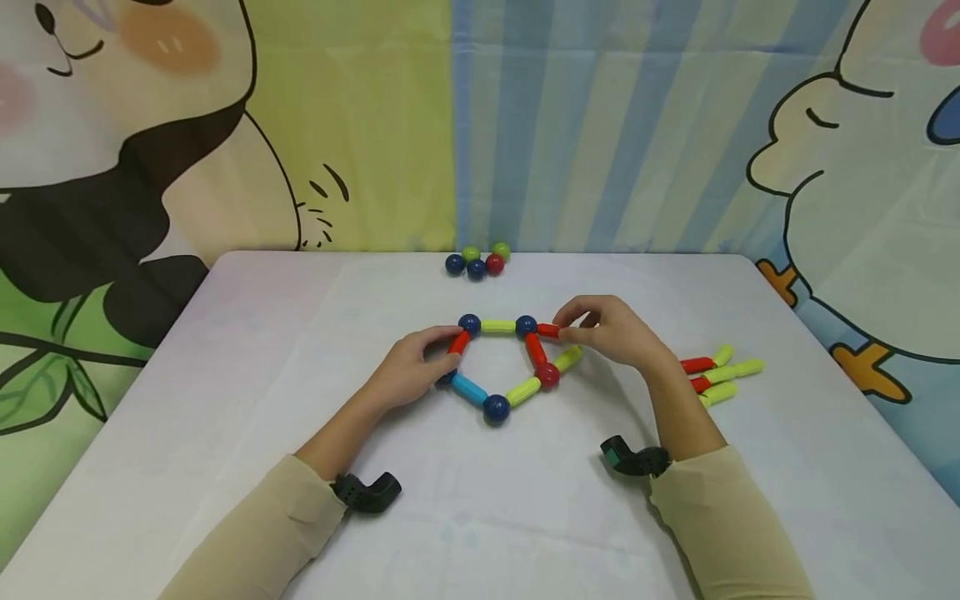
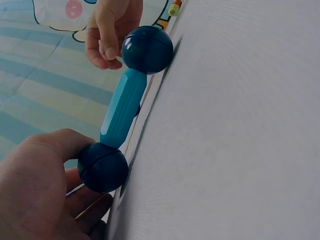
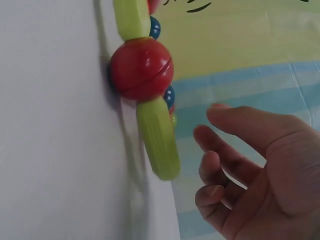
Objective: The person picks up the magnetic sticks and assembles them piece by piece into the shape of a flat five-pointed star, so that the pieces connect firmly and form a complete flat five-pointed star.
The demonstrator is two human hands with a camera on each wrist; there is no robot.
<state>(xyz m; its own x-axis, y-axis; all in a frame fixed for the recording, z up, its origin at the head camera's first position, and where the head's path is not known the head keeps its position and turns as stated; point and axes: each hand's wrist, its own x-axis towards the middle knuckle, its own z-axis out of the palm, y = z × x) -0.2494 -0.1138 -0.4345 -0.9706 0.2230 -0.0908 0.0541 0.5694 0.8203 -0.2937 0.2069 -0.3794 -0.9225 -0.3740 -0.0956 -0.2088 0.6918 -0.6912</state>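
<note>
A five-sided ring of coloured rods and balls lies before me; its bottom corner is a dark blue ball (image 1: pixel 496 409). My left hand (image 1: pixel 408 367) holds its left side, thumb and forefinger about a red rod (image 1: pixel 459 342), with a blue ball (image 2: pixel 103 168) by the thumb. A turquoise rod (image 2: pixel 122 110) runs from that ball. My right hand (image 1: pixel 611 329) hovers at the far right corner, overlapping a red rod (image 1: pixel 547 331) that juts from a blue ball (image 1: pixel 526 326). In the right wrist view its fingers are apart and hold nothing. A yellow-green rod (image 3: pixel 158 137) juts from the red ball (image 3: pixel 142 70).
Loose balls, among them a red one (image 1: pixel 495 264), sit together at the table's back edge. Several red and yellow-green rods (image 1: pixel 738 369) lie beyond my right forearm. A cartoon-printed cloth (image 1: pixel 600 125) hangs behind the white table (image 1: pixel 225 375).
</note>
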